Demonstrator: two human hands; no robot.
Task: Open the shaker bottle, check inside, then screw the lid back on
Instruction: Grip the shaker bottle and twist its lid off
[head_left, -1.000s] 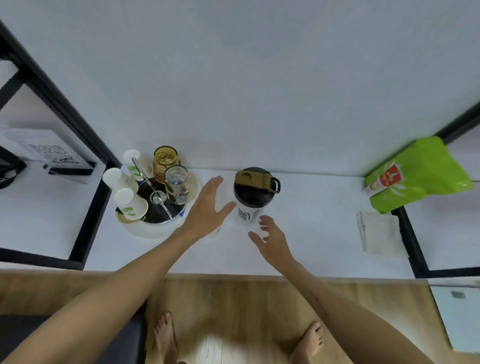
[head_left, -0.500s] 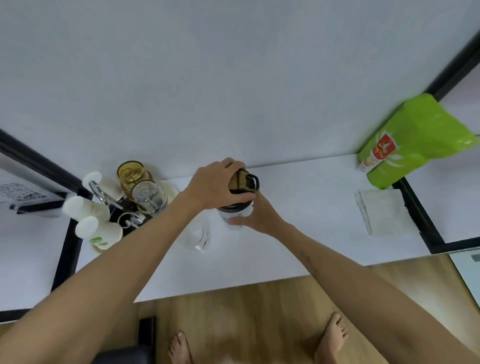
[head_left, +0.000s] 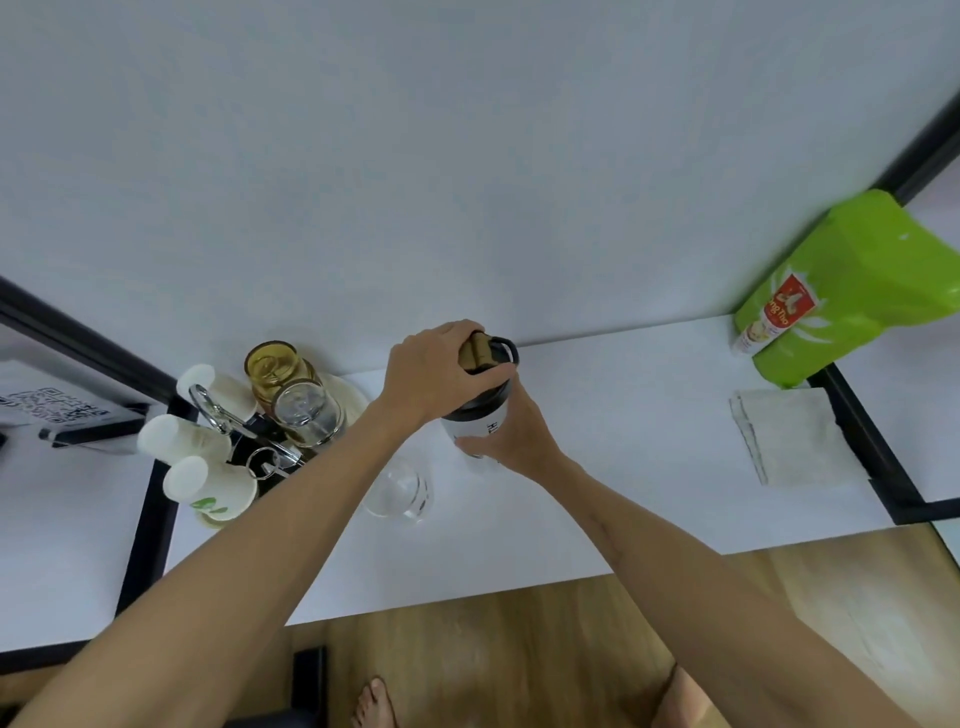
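Note:
The shaker bottle (head_left: 475, 425) stands upright on the white table (head_left: 623, 441) near the wall. It has a clear body with dark lettering and a black lid (head_left: 480, 400) with a tan flip cap and a black loop. My left hand (head_left: 436, 371) is clamped over the lid from above. My right hand (head_left: 506, 436) wraps the bottle's body from the near side. The lid sits on the bottle. The bottle's lower part is hidden behind my right hand.
A clear glass (head_left: 397, 493) stands just left of the bottle, under my left forearm. A tray (head_left: 348, 400) with upturned paper cups (head_left: 208, 488), glasses and tongs sits further left. A folded cloth (head_left: 795, 434) and a green pouch (head_left: 852, 291) lie at the right.
Both hands have gone from open and short of the bottle to gripping it, the left on the lid, the right on the body. Since half a second ago they have hardly moved.

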